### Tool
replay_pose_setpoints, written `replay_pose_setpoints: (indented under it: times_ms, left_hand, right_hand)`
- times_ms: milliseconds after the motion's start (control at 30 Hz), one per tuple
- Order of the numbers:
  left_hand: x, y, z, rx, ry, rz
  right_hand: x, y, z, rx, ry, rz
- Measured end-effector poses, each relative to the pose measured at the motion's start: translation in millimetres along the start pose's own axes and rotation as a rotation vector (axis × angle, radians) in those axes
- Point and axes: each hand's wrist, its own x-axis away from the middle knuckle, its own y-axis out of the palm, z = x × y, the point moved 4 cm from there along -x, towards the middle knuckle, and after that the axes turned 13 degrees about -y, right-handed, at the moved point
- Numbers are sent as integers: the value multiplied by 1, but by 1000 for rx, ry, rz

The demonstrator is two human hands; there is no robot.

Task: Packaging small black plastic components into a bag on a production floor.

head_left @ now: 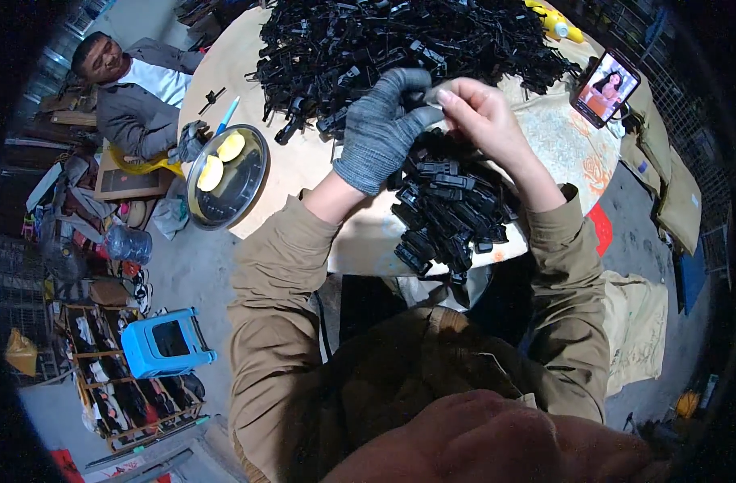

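My left hand (pixel 384 121), in a grey knitted glove, and my bare right hand (pixel 487 121) meet above the table. Both have thumb and fingers pinched together around a tiny pale piece whose kind I cannot make out. Just beyond them lies a big heap of black plastic parts (pixel 384 48). Below my right hand, at the table's near edge, is a smaller pile of black clip-like plastic parts (pixel 452 205).
At the left edge stands a dark round tray (pixel 243 193) with two yellow pieces on it, beside a blue pen (pixel 228 115). A phone (pixel 607 88) stands at the right. Another person (pixel 142 105) sits at the left; a blue plastic stool (pixel 166 342) is on the floor.
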Motion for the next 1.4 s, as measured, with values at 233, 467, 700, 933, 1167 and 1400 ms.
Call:
replay_pose_setpoints:
  times_ms: [233, 467, 700, 933, 1167, 1400]
  left_hand:
    - [8, 3, 12, -340, 200, -12]
    - [1, -8, 12, 618, -424, -548]
    - [8, 8, 3, 774, -472, -680]
    - [3, -3, 2, 580, -456, -366]
    - [4, -7, 5, 310, -245, -52]
    - [9, -7, 12, 144, -143, -4]
  right_hand:
    - [-1, 2, -22, 599, -404, 94]
    - [0, -32, -9, -153, -60, 151]
    - [-1, -14, -18, -152, -181, -70]
    - [1, -11, -17, -18, -167, -6]
    - [4, 0, -12, 182, -197, 19]
    - [4, 5, -11, 114, -116, -5]
